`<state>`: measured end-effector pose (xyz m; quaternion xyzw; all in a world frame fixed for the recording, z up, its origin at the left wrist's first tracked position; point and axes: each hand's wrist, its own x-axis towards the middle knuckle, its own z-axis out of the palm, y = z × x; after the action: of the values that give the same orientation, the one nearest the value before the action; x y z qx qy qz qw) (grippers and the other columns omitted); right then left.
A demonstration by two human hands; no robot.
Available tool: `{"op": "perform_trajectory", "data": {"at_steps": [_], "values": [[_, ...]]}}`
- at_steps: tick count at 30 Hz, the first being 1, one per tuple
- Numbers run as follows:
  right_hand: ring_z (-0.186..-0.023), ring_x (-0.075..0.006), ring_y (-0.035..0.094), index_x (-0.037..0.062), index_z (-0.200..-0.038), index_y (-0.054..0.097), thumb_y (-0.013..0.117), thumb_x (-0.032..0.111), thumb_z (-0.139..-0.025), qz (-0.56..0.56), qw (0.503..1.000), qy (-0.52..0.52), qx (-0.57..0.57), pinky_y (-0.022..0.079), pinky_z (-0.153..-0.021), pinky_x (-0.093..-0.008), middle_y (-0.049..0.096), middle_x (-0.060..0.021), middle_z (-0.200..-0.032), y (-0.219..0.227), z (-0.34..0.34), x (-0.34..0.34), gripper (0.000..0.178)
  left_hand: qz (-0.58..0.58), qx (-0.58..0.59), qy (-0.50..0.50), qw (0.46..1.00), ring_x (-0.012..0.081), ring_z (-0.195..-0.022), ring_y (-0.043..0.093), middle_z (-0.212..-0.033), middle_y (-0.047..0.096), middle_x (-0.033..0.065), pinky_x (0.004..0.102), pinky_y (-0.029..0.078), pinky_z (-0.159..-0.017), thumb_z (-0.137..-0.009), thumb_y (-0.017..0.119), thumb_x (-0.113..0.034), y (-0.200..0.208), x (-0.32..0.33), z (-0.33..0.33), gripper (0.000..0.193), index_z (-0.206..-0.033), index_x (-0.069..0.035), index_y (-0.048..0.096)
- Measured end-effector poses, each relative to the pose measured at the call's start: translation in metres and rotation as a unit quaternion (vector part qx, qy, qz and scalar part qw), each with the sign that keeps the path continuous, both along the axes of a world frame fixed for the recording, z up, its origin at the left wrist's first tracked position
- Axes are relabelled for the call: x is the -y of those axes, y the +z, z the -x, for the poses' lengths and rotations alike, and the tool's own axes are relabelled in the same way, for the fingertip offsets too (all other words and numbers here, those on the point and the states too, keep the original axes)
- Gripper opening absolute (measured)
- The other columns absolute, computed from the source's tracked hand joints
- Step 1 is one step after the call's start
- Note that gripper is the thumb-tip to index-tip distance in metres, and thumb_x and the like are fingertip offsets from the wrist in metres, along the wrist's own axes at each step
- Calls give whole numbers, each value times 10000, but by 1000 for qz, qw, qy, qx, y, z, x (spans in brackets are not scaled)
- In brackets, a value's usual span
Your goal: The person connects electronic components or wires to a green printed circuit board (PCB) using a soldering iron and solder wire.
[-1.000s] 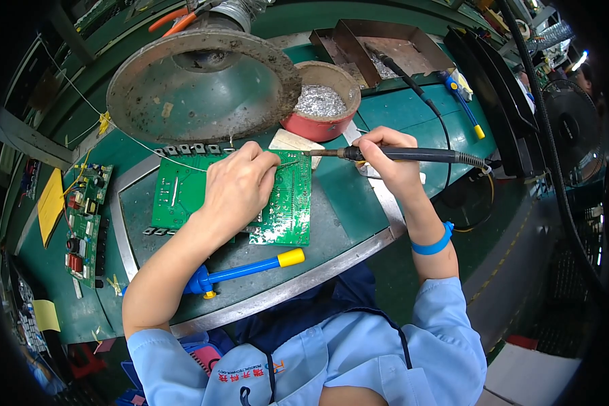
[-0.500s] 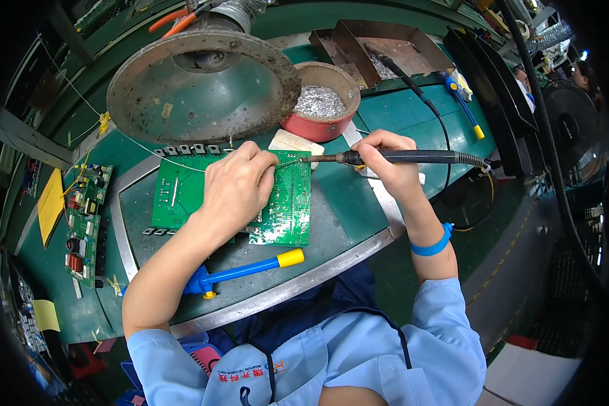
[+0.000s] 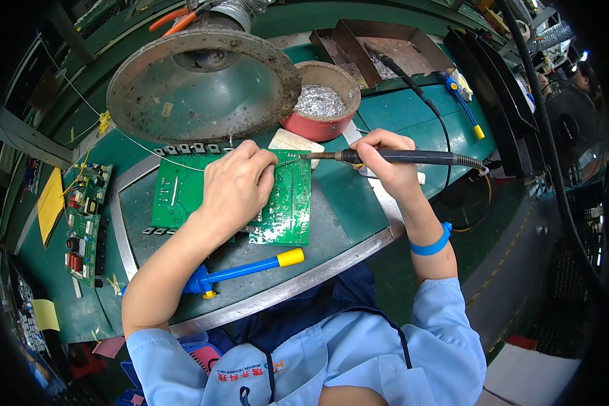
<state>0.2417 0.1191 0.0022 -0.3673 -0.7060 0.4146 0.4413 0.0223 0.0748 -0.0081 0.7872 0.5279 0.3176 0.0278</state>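
My right hand [image 3: 390, 166] is closed around the black handle of a soldering iron [image 3: 413, 157], held nearly level. Its tip meets the upper right part of a green circuit board [image 3: 287, 210], which lies solder side up on the table. Over the board's middle, my left hand [image 3: 239, 179] pinches a thin solder wire [image 3: 176, 164]. The wire's free end runs from my fingertips to the iron's tip. The wire's other length trails away to the upper left. Black parts with metal tabs stick out along the board's far edge. My left hand covers part of the board.
A wide fume hood [image 3: 203, 95] stands behind the board, beside a red pot [image 3: 318, 128] of silvery scraps. A blue solder sucker [image 3: 243, 272] lies near the front edge. Another populated board [image 3: 84, 230] is at left. A second iron [image 3: 402, 74] rests in a metal tray.
My hands and the soldering iron have shifted only very slightly; the iron's tip stays at the same area of the board. A pink slip at the table's lower left edge has moved a little.
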Motion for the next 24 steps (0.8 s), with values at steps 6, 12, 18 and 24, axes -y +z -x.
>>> {"op": "perform_trajectory", "data": {"at_steps": [6,12,18,24], "values": [[-539,-60,520,-26,-713,577,558,69,-727,-12,1000,5,3,394,-478,-179,570,-46,-605,-3,-2,-2,98,-3,8,-4,1000,244,-593,538,-670,500,79,341,432,-520,-664,554,-52,-1,0,0,42,-704,-46,564],[-536,-58,515,-28,-712,578,562,71,-723,4,1000,8,2,392,-480,-179,570,-45,-606,-3,-3,-1,101,-1,4,-4,1000,241,-592,539,-673,501,75,336,431,-518,-662,557,-53,0,0,0,44,-705,-47,565],[-540,-62,524,-27,-717,579,558,70,-724,-10,1000,10,11,395,-481,-179,575,-48,-613,-3,-4,-1,99,3,6,-3,1000,241,-591,538,-674,501,74,341,429,-518,-667,555,-59,0,0,-1,40,-704,-50,564],[-547,-66,532,-27,-722,577,554,69,-728,2,1000,8,-1,399,-484,-179,578,-52,-617,-2,-4,-2,99,4,7,0,1000,249,-590,536,-672,501,78,348,427,-520,-671,552,-64,0,0,0,38,-706,-54,565]]}}
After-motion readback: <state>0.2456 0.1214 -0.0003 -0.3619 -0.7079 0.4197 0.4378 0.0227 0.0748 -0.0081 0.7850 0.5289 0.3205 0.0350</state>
